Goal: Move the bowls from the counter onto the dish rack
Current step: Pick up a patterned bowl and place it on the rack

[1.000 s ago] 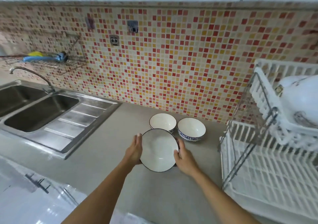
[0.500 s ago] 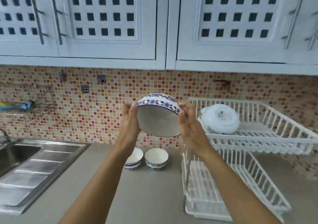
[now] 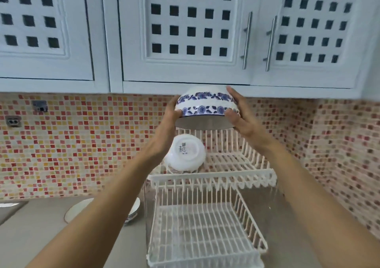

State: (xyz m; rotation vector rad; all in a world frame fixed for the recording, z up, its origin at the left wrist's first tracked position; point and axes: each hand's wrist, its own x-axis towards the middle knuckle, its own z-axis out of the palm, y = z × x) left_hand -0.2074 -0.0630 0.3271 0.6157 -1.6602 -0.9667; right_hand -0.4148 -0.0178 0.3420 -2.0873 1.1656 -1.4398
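Observation:
A white bowl with blue flower bands (image 3: 205,105) is held upside down in the air, above the upper tier of the white dish rack (image 3: 211,178). My left hand (image 3: 171,115) grips its left side and my right hand (image 3: 236,113) its right side. On the upper tier, below and left of it, a plain white bowl (image 3: 186,152) lies upside down. Two more bowls (image 3: 131,211) stand on the grey counter left of the rack, mostly hidden behind my left forearm.
White wall cabinets (image 3: 189,31) with metal handles hang close above the held bowl. The rack's lower tier (image 3: 203,226) holds nothing. A mosaic tile wall runs behind. The sink edge (image 3: 10,205) shows at the far left.
Both hands lifted the bowl off the counter, turned it upside down and carried it right and up over the rack's upper tier. The view swung right and upward.

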